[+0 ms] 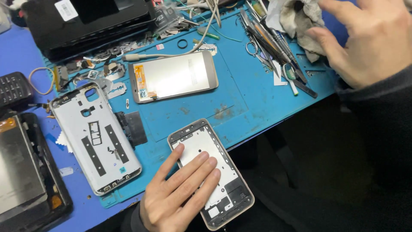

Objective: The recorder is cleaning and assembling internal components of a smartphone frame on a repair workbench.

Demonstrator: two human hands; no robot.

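Note:
My left hand (178, 193) lies flat on a phone's inner frame (214, 172), a white-and-black chassis with a gold rim that hangs over the near edge of the blue repair mat (240, 99). My right hand (369, 38) hovers at the upper right with fingers spread, next to a crumpled grey cloth (300, 19); it grips nothing. A detached phone screen (174, 76) lies face down mid-mat. A silver back cover (94, 137) rests at the left.
Tweezers, scissors and other small tools (270, 43) lie at the mat's upper right. A black device (86, 23) sits at the top left, a dark tablet (25, 172) at the far left, and a small keypad phone (13, 88) beside it. Cables and small parts litter the mat's top.

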